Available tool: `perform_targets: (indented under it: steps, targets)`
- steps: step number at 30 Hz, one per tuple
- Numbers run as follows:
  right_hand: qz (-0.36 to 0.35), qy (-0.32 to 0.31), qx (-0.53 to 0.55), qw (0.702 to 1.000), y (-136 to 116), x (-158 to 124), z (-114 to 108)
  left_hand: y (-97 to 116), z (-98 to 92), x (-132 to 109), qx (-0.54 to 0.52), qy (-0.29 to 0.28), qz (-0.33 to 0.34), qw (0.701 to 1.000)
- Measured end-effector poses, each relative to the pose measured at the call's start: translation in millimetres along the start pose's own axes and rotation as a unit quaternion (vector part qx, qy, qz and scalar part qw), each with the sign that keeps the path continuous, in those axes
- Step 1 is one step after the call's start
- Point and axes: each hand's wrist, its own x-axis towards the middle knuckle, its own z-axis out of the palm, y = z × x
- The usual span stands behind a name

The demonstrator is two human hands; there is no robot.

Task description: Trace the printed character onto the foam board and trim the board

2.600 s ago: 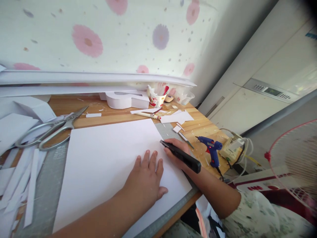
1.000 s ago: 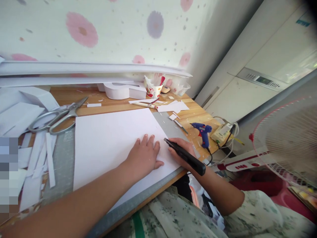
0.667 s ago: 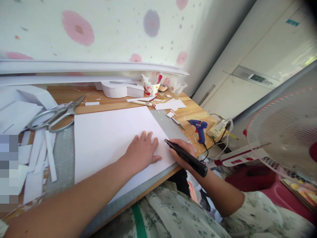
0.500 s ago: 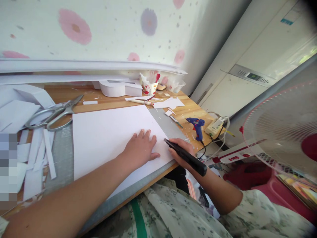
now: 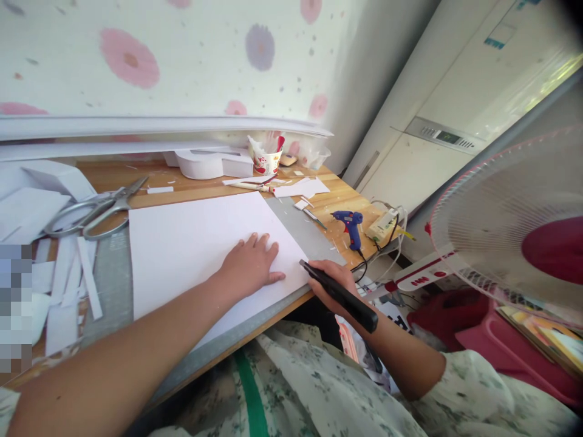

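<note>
My left hand (image 5: 249, 265) lies flat with fingers spread on a large white sheet (image 5: 191, 249), near the sheet's right edge. The sheet rests on a grey cutting mat (image 5: 109, 273) on the wooden table. My right hand (image 5: 334, 285) is closed around a black utility knife (image 5: 339, 295). The knife's tip sits at the sheet's near right corner, at the table's front edge. Its handle points back over my wrist.
Large steel scissors (image 5: 93, 206) and white paper strips (image 5: 86, 276) lie at the left. A blue glue gun (image 5: 348, 224) and a power strip (image 5: 385, 224) sit at the right. A paper cup (image 5: 266, 159) and white foam shapes (image 5: 209, 164) stand at the back. A fan (image 5: 514, 218) is at the far right.
My right hand has drawn the knife along the sheet's right edge toward me, down to its near corner. My left hand stays flat on the sheet. The view has swung right.
</note>
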Motion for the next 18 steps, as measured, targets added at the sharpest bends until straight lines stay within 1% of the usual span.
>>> perform_targets:
  steps: [6,12,18]
  targets:
    - [-0.043,-0.022,-0.032,0.998,-13,-8,-8,-1,-0.8,-1,0.011,0.008,0.006,1.000]
    - [-0.053,-0.021,-0.059,0.997,-19,-17,-12,0,-3.3,-1,0.021,0.002,0.009,1.000]
    - [-0.079,0.012,-0.066,0.995,-16,-28,-10,-2,-2.7,1,0.030,-0.014,0.014,0.999]
